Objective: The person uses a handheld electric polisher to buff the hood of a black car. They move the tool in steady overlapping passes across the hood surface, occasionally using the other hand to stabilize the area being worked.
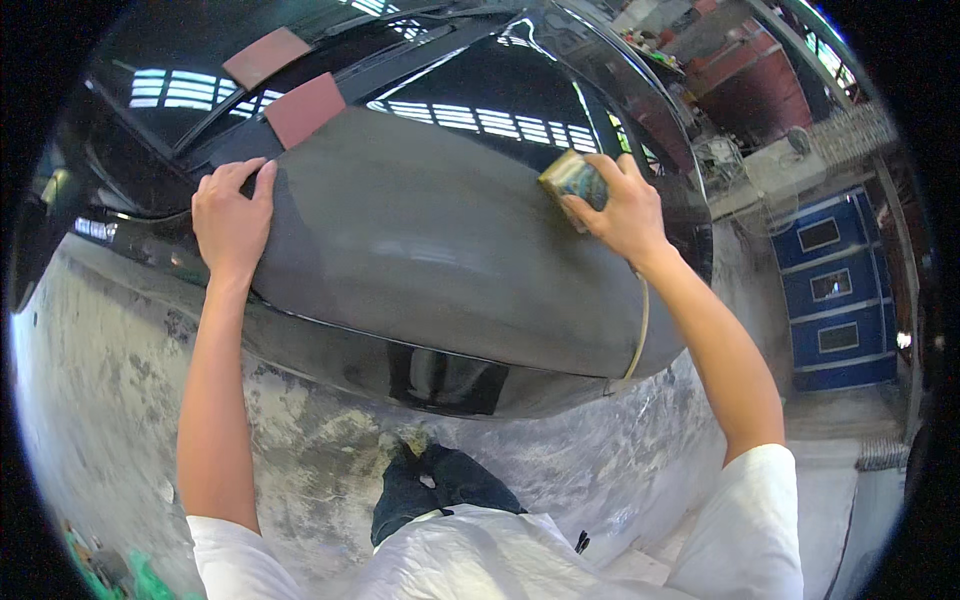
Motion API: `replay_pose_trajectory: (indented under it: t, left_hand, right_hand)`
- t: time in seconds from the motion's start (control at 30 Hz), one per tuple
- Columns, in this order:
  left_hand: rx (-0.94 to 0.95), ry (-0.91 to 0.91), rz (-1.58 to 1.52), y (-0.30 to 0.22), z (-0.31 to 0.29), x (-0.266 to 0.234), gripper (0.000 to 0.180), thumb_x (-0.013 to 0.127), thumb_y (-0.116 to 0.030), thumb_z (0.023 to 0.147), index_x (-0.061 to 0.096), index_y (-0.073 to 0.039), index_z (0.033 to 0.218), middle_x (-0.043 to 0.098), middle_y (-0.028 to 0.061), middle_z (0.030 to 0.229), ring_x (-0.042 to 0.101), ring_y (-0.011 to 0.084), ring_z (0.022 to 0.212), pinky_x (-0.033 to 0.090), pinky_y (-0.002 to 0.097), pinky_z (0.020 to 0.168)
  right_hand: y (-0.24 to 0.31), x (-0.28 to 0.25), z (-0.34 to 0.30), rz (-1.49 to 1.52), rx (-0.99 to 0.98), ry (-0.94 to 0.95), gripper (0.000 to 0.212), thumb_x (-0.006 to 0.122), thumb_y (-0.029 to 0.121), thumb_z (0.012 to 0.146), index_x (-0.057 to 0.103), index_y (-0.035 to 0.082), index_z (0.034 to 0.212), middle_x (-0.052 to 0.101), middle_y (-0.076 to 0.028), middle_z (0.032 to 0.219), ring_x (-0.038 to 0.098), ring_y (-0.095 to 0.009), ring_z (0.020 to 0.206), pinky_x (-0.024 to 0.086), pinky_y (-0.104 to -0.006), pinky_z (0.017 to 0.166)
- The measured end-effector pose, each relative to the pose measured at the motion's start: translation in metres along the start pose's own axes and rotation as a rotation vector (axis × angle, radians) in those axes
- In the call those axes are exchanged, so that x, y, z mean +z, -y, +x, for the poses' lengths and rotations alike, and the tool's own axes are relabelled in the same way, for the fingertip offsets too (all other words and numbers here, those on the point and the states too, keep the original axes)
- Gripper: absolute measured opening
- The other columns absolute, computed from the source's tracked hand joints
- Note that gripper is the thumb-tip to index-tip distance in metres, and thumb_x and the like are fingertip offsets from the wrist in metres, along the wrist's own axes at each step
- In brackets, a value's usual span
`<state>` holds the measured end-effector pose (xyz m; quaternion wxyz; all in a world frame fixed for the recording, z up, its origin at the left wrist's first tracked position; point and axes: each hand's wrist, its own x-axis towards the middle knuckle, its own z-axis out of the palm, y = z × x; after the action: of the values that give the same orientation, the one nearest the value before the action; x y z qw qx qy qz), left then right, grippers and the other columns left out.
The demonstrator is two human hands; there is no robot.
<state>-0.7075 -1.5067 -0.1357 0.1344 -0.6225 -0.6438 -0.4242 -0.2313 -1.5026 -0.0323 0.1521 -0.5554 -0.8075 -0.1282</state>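
Observation:
A dull grey, matte body panel (430, 220) of a dark car lies in front of me, with glossy black bodywork around it. Near its far right edge my right hand (625, 205) grips a small yellowish block (577, 185) with a blue-green face, thumb on one side and fingers on the other. My left hand (235, 215) rests at the panel's left edge, fingers bent over the bodywork and thumb apart, holding nothing visible. Just beyond it lies a reddish-brown flat pad (306, 108), and a second reddish-brown pad (267, 58) sits farther off on the dark glass.
A thin tan cord (643, 325) hangs over the panel's right end. Below the car spreads a stained concrete floor (310, 440). Off to the right are a blue panelled door (832, 285) and a fan (797, 140). Green material (145, 575) lies at the lower left.

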Motion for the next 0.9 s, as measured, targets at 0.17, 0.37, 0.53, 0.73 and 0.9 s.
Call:
replay_pose_trajectory:
  t: [0.17, 0.37, 0.53, 0.73, 0.9]
  left_hand:
    - [-0.016, 0.017, 0.018, 0.012, -0.002, 0.003, 0.027, 0.076, -0.035, 0.099, 0.084, -0.011, 0.107, 0.079, 0.0054, 0.109, 0.070, 0.0288, 0.102, 0.052, 0.0413, 0.093]
    - [0.016, 0.037, 0.055, 0.024, -0.005, 0.004, 0.026, 0.076, -0.034, 0.100, 0.083, -0.009, 0.108, 0.079, 0.0063, 0.110, 0.070, 0.0298, 0.103, 0.052, 0.0424, 0.092]
    - [0.046, 0.054, 0.037, 0.028, -0.002, -0.002, 0.027, 0.076, -0.031, 0.101, 0.083, -0.006, 0.109, 0.080, 0.0093, 0.113, 0.072, 0.0301, 0.105, 0.053, 0.0425, 0.093]
    - [0.031, 0.052, -0.008, 0.042, -0.003, -0.008, 0.027, 0.077, -0.028, 0.102, 0.083, -0.003, 0.110, 0.081, 0.0125, 0.111, 0.074, 0.0323, 0.105, 0.056, 0.0430, 0.094]
    - [0.090, 0.040, 0.151, 0.037, -0.001, -0.018, 0.030, 0.072, -0.027, 0.104, 0.080, -0.003, 0.121, 0.079, 0.0138, 0.121, 0.072, 0.0340, 0.112, 0.054, 0.0437, 0.098]
  right_hand:
    - [-0.044, 0.001, -0.028, -0.022, 0.123, -0.023, 0.058, 0.085, 0.047, 0.086, 0.068, 0.017, 0.132, 0.065, -0.016, 0.108, 0.073, -0.042, 0.094, 0.061, -0.0514, 0.081]
    - [0.044, 0.012, 0.020, -0.008, 0.110, 0.092, 0.056, 0.081, 0.048, 0.090, 0.068, 0.016, 0.134, 0.069, -0.021, 0.118, 0.077, -0.039, 0.101, 0.064, -0.0514, 0.084]
    - [0.135, 0.013, 0.063, 0.164, 0.076, 0.142, 0.049, 0.078, 0.031, 0.091, 0.065, 0.010, 0.132, 0.062, -0.024, 0.127, 0.075, -0.040, 0.109, 0.062, -0.0499, 0.092]
    - [0.106, 0.002, 0.039, 0.262, 0.116, 0.137, 0.046, 0.083, 0.029, 0.087, 0.066, 0.011, 0.127, 0.062, -0.024, 0.124, 0.075, -0.042, 0.106, 0.062, -0.0500, 0.091]
    - [0.030, -0.011, -0.020, 0.232, 0.218, 0.070, 0.048, 0.083, 0.036, 0.090, 0.064, 0.015, 0.129, 0.062, -0.025, 0.123, 0.075, -0.045, 0.099, 0.061, -0.0530, 0.087]
